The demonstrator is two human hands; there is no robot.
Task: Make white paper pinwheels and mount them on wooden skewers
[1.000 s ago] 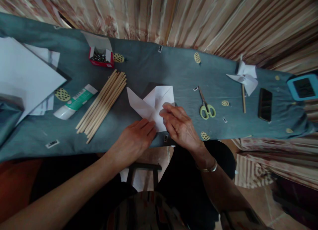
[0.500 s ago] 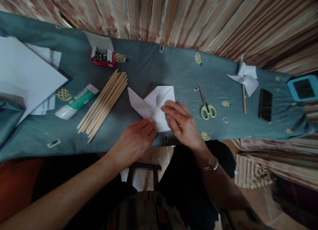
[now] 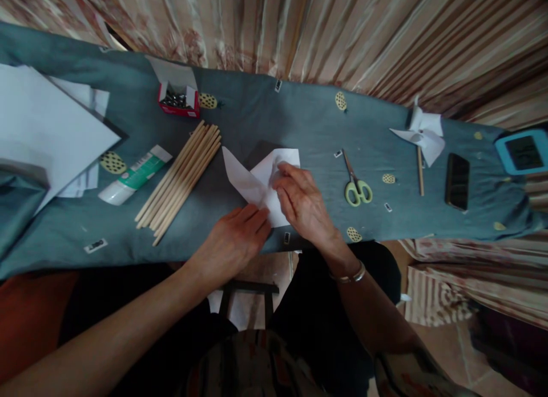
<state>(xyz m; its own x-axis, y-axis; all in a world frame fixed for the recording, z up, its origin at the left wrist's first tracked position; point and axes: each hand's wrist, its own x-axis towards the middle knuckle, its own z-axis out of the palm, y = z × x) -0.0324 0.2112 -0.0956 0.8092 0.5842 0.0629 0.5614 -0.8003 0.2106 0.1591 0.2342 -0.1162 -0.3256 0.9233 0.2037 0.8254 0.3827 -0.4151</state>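
A partly folded white paper pinwheel (image 3: pixel 242 177) lies on the cloth in front of me, with one pointed blade sticking up to the left. My left hand (image 3: pixel 240 232) is closed on its lower edge, fingertips holding a folded corner near the centre. From the right, my right hand (image 3: pixel 306 205) reaches over the sheet, its fingers bent together on a flap close to the middle. These fingers hide part of the paper's right side. Right of that hand lie scissors (image 3: pixel 358 192) with light green handles.
Left of the paper lie a bundle of wooden sticks (image 3: pixel 180 183), a glue tube (image 3: pixel 136 174) and white sheets (image 3: pixel 64 128). A red box of metal pins (image 3: pixel 177 108) stands behind. At right are a pinwheel on a stick (image 3: pixel 422 137), a phone (image 3: pixel 457 181) and a blue-framed device (image 3: pixel 522 151).
My right hand has moved slightly left and up across the paper, bringing a flap toward the centre. The left hand stays on the lower edge.
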